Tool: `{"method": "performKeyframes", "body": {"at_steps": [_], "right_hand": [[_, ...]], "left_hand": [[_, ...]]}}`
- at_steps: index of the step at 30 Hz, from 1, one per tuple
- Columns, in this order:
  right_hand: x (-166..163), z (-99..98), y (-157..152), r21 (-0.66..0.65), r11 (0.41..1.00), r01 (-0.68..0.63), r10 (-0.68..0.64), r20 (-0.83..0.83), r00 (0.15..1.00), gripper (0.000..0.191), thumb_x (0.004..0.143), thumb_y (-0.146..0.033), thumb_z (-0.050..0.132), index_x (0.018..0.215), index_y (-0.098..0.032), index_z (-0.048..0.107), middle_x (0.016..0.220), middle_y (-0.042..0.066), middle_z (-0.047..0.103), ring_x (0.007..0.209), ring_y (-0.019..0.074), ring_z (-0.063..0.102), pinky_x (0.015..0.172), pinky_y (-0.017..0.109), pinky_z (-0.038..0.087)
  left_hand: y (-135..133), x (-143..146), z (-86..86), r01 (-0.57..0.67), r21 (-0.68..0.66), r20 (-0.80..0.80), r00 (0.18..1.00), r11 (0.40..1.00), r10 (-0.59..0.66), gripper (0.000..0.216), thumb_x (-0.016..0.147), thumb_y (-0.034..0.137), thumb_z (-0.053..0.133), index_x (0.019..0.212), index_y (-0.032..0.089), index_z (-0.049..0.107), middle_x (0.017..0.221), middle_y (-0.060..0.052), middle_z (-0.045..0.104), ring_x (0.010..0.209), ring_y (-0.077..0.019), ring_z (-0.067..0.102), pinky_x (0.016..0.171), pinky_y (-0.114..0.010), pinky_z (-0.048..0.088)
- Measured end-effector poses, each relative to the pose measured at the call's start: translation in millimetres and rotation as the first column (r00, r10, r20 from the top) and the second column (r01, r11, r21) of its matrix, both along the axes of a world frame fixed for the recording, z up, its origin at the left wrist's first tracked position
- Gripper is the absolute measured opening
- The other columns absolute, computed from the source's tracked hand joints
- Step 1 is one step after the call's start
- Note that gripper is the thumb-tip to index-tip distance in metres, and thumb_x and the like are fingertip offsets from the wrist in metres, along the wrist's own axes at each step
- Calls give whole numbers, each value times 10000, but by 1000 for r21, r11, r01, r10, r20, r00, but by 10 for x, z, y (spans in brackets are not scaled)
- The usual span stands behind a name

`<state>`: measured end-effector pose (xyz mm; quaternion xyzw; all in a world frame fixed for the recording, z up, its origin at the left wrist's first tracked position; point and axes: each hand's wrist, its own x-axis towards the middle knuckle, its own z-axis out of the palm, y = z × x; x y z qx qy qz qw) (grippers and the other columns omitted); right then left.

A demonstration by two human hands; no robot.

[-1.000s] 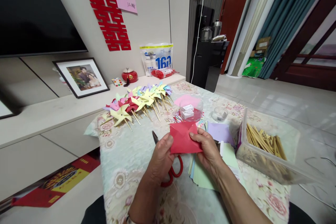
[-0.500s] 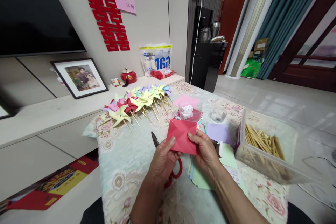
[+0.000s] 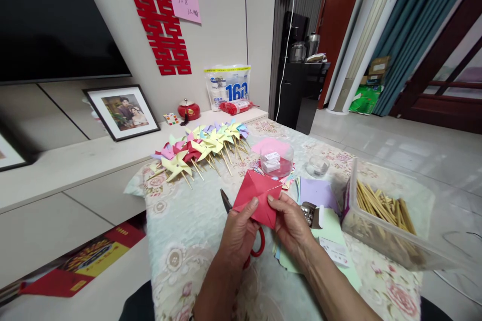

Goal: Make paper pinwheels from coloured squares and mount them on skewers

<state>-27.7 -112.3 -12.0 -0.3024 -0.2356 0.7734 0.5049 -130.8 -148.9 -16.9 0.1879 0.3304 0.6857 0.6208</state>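
Pinching squarish red paper (image 3: 256, 186) in both hands (image 3: 239, 230) (image 3: 290, 223), askew, one corner pointing away

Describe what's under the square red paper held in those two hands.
Below the square red paper show curled fingers of the left hand. Red-handled, dark-bladed scissors lie on the floral tablecloth, partly covered by that hand. Whatever lies straight behind the paper is hidden.

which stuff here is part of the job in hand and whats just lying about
Seemingly part of the job:
red paper, held by left hand and right hand
scissors
paper sheets
sticks in the plastic bin
paper pinwheels

Probably just lying about:
framed photo
lidded pot
blue-numbered bag
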Motion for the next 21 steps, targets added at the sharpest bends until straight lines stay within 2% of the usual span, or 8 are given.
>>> {"method": "performKeyframes", "body": {"at_steps": [3,8,14,18,21], "right_hand": [[-20,-18,-22,3,1000,-27,27,0,1000,268,582,-208,869,827,-168,770,779,46,778,703,179,692,711,278,547],[-40,-28,-45,7,999,-53,53,-8,999,266,577,-206,874,818,-166,771,789,43,779,688,163,686,714,264,546],[-21,20,-47,36,999,-36,34,60,998,257,596,-242,880,817,-187,760,774,28,763,643,157,658,650,274,526],[36,12,5,80,994,80,-92,161,983,338,575,-289,896,865,-203,746,785,15,744,690,160,648,699,291,514],[91,1,37,241,946,216,-288,320,903,401,611,-317,870,979,-217,746,919,37,747,840,194,650,800,324,498]], "left_hand": [[0,13,17,-29,-10,-18,999,1000,29,270,713,267,826,960,176,762,1040,-85,778,1036,-281,703,926,-371,539],[2,32,33,-142,-40,-6,990,989,142,370,655,263,865,990,155,751,1026,-78,783,1009,-286,713,969,-409,518],[13,26,22,-245,-67,-78,968,967,240,374,618,255,879,938,112,748,926,-81,793,832,-242,732,865,-368,545],[9,5,-18,-245,-53,-137,962,968,236,378,661,266,855,989,117,743,940,-91,791,837,-256,736,844,-379,551],[5,-3,-50,-239,-49,-172,958,970,228,375,687,290,840,1003,116,742,952,-102,789,868,-282,738,854,-403,553]]}}
